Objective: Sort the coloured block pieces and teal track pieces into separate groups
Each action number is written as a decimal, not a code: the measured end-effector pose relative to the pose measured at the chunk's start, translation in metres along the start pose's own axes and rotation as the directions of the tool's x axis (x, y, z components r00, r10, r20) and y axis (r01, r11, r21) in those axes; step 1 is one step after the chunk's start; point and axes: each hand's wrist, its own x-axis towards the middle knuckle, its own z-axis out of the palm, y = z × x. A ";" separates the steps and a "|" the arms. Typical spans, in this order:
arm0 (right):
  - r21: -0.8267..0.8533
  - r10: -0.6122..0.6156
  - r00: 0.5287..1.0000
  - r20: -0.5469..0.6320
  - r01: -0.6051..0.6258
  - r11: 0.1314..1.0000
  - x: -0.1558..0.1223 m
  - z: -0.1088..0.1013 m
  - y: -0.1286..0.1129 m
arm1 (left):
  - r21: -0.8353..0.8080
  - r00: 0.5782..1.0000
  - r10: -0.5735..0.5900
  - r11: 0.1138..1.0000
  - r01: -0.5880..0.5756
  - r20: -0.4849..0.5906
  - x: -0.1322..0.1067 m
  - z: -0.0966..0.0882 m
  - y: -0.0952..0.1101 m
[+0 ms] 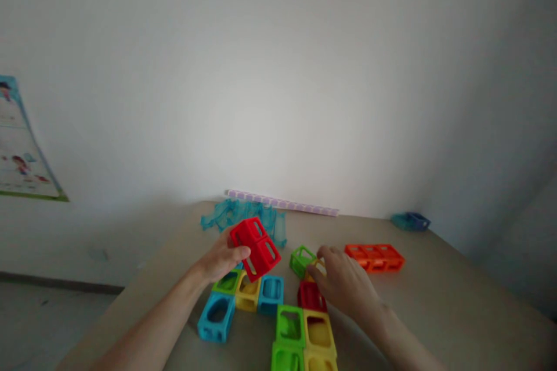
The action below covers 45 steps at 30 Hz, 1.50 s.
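My left hand [220,258] is closed on a red hollow block [257,249] made of two joined cubes, held tilted above the table. With thumb and fingers, my right hand [343,278] grips a small yellow hollow block [321,265], partly hidden by the fingers. A green hollow block [301,261] lies against it on the left, and a dark red block [311,297] sits just nearer. Below these, green blocks [289,326] and yellow blocks [319,330] stand side by side. Under my left hand is a group with a blue block [216,316], a yellow one [248,293] and another blue one [270,294].
An orange block of three cubes [375,258] lies to the right on the table [435,295]. Translucent teal pieces [243,211] and a patterned purple strip [282,203] are along the wall. A dark blue piece [418,221] rests at the far right corner.
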 end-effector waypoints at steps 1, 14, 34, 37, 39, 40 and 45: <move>0.026 0.004 1.000 -0.001 -0.004 1.000 -0.002 0.003 0.002 | 0.005 1.000 -0.004 1.000 0.004 -0.011 0.000 0.000 0.000; 0.328 -0.088 0.991 -0.100 0.116 0.938 0.000 0.022 -0.007 | 0.057 0.999 -0.010 0.998 0.013 -0.044 -0.001 -0.003 -0.006; 0.615 -0.227 0.967 -0.117 0.250 0.748 -0.008 0.027 -0.018 | 0.213 0.996 -0.088 0.974 0.078 0.035 -0.004 0.003 0.000; 0.433 -0.096 0.995 -0.030 0.099 0.896 -0.005 0.021 -0.010 | 0.225 0.993 -0.109 0.970 0.096 0.049 -0.005 0.007 0.004; 0.302 -0.080 0.992 0.100 0.046 0.952 -0.004 0.017 -0.007 | 0.230 0.991 -0.126 0.967 0.111 0.051 -0.005 0.008 0.005; 0.267 -0.106 0.982 0.153 0.062 0.962 -0.004 0.017 -0.007 | 0.230 0.990 -0.132 0.966 0.118 0.048 -0.005 0.008 0.005; 0.171 -0.164 0.983 0.082 0.148 0.974 -0.007 0.026 -0.010 | 0.246 0.992 -0.120 0.964 0.105 0.049 -0.004 0.006 0.002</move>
